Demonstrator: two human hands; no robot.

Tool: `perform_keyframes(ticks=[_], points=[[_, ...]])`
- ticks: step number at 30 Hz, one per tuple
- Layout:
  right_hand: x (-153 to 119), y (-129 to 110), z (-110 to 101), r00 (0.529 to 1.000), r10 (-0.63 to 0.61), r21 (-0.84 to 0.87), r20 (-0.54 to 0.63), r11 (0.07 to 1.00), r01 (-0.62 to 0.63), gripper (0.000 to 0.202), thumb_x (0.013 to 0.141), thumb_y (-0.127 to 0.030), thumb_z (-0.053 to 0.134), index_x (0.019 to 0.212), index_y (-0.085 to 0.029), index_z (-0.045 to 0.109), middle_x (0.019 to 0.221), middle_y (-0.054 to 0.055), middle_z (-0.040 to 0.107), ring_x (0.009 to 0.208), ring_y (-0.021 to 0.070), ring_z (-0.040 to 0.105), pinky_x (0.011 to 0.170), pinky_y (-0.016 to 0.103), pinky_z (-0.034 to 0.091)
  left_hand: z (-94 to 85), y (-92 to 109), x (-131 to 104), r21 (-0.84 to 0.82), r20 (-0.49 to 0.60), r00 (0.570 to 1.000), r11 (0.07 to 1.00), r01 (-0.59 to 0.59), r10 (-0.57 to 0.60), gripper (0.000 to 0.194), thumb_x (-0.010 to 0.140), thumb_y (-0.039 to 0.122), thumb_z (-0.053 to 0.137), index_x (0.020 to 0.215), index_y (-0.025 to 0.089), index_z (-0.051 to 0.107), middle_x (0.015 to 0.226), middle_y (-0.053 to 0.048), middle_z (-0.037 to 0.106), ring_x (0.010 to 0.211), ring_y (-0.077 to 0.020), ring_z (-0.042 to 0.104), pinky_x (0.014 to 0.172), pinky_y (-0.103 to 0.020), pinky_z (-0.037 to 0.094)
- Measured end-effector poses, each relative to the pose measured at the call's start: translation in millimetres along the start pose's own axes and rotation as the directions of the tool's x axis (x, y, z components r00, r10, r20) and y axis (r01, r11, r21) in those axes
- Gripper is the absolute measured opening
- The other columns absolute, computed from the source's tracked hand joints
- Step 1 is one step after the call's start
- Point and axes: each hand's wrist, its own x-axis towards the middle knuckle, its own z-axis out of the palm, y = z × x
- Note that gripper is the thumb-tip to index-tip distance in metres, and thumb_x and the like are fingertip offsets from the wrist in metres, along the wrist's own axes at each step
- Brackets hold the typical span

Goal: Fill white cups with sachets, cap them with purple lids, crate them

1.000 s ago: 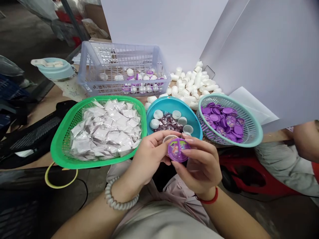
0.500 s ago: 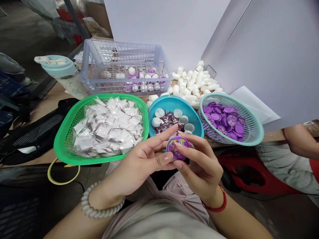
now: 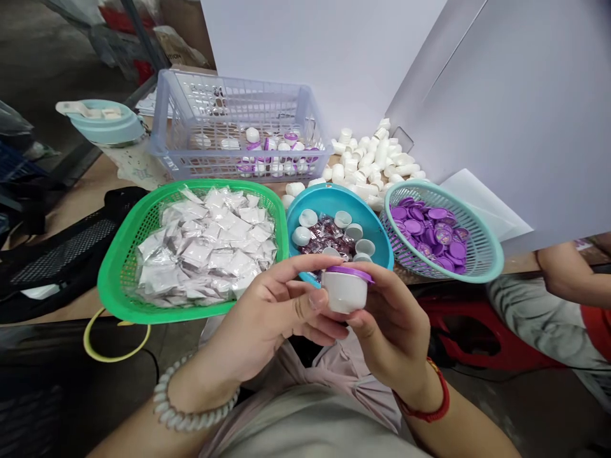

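Between my two hands is a small white plastic cup (image 3: pixel 344 292) with a purple lid (image 3: pixel 352 273) on top, the lid's right side standing out past the rim. My left hand (image 3: pixel 281 302) pinches the cup from the left with thumb and fingers. On the other side, my right hand (image 3: pixel 394 321) grips it, thumb low and fingers at the lid. Just behind them sits a blue bowl (image 3: pixel 389 245) with white cups (image 3: pixel 365 247) and dark wrapped pieces (image 3: pixel 321 240). To the right, a pale teal basket (image 3: pixel 494 254) holds purple lids (image 3: pixel 429 229).
A green basket (image 3: pixel 112 299) of small white packets (image 3: pixel 205 242) stands at left. Behind it are a clear crate (image 3: pixel 191 156) with lidded cups and a pile of white cups (image 3: pixel 367 159). A tumbler (image 3: pixel 109 137) and black mesh item (image 3: pixel 62 254) lie left. Another person's arm (image 3: pixel 568 270) shows right.
The cup has been turned in my hands: the lid's printed top faced me before, and now the white side does. My right fingers have shifted to the lid's edge.
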Motion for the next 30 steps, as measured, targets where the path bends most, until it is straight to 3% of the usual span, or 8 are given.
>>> perform_keyframes(ticks=[5,13,17,21,23,26,28,30], points=[[0.3,-6.5,5.7,0.996,0.018,-0.050,0.085,0.999,-0.014,0.039,0.107,-0.024,0.057,0.145,-0.025,0.055,0.112,0.008,0.071,0.092,0.0181,0.070,0.079,0.028,0.062,-7.9,2.6,-2.4,-0.114,-0.004,0.999,0.993,0.037,-0.038,0.031,0.082,0.027,0.092,0.110,0.025,0.079,0.080,-0.005,0.085,0.061,-0.0187,0.080,0.057,-0.022,0.065],[3.9,-3.3,14.8,0.998,0.013,-0.170,0.066,0.985,-0.002,0.030,0.109,-0.033,0.053,0.137,-0.023,0.056,0.102,0.008,0.068,0.085,0.0203,0.068,0.070,0.030,0.060,-9.2,-7.5,-3.4,-0.138,-0.101,0.995,0.990,-0.029,0.016,0.031,0.075,0.033,0.097,0.099,0.024,0.079,0.070,-0.002,0.082,0.052,-0.0168,0.077,0.050,-0.020,0.063],[7.8,-3.1,20.9,0.996,0.029,-0.087,0.082,0.996,-0.022,0.029,0.111,-0.038,0.052,0.137,-0.025,0.055,0.093,0.003,0.068,0.077,0.0172,0.066,0.066,0.027,0.058,-10.1,-8.1,-5.8,0.000,-0.178,0.969,0.985,-0.173,0.170,0.026,0.076,0.031,0.096,0.092,0.022,0.077,0.065,0.004,0.078,0.050,-0.0106,0.072,0.049,-0.016,0.061],[22.3,-7.7,23.6,0.983,0.005,0.019,0.183,1.000,-0.008,0.029,0.111,-0.032,0.052,0.140,-0.026,0.053,0.091,0.002,0.071,0.073,0.0156,0.068,0.064,0.025,0.059,-10.6,1.5,-13.2,0.220,-0.240,0.921,0.941,-0.256,0.307,0.026,0.079,0.037,0.094,0.092,0.023,0.078,0.064,0.004,0.075,0.051,-0.0094,0.070,0.050,-0.014,0.058],[41.3,-7.3,25.7,0.967,-0.032,-0.015,0.253,0.999,0.037,0.029,0.110,-0.032,0.055,0.139,-0.026,0.054,0.099,0.004,0.073,0.080,0.0171,0.071,0.069,0.028,0.062,-11.7,11.2,-17.4,0.365,-0.310,0.850,0.879,-0.308,0.426,0.026,0.083,0.042,0.090,0.100,0.025,0.079,0.067,0.004,0.073,0.055,-0.0098,0.070,0.054,-0.015,0.058],[92.1,7.8,32.6,0.931,-0.112,-0.097,0.347,0.983,0.155,0.032,0.108,-0.034,0.060,0.137,-0.025,0.053,0.112,0.007,0.074,0.092,0.0204,0.074,0.080,0.034,0.064,-17.9,30.3,-21.9,0.545,-0.367,0.733,0.771,-0.329,0.573,0.040,0.089,0.044,0.084,0.125,0.030,0.073,0.088,0.001,0.078,0.076,-0.0149,0.077,0.075,-0.023,0.064],[140.1,29.8,38.2,0.930,-0.139,-0.164,0.339,0.965,0.204,0.039,0.107,-0.034,0.058,0.143,-0.025,0.046,0.113,0.007,0.074,0.096,0.0209,0.074,0.086,0.035,0.063,-25.9,42.7,-25.4,0.576,-0.379,0.712,0.753,-0.319,0.591,0.062,0.089,0.040,0.085,0.146,0.035,0.060,0.120,-0.004,0.079,0.095,-0.0204,0.080,0.091,-0.032,0.065],[193.6,57.9,42.6,0.949,-0.121,-0.343,0.291,0.913,0.221,0.042,0.108,-0.032,0.053,0.148,-0.022,0.041,0.118,0.009,0.073,0.104,0.0221,0.072,0.093,0.037,0.061,-36.7,51.9,-31.0,0.588,-0.410,0.687,0.750,-0.304,0.600,0.079,0.088,0.040,0.086,0.156,0.038,0.047,0.135,-0.008,0.076,0.110,-0.0257,0.079,0.100,-0.038,0.062]])
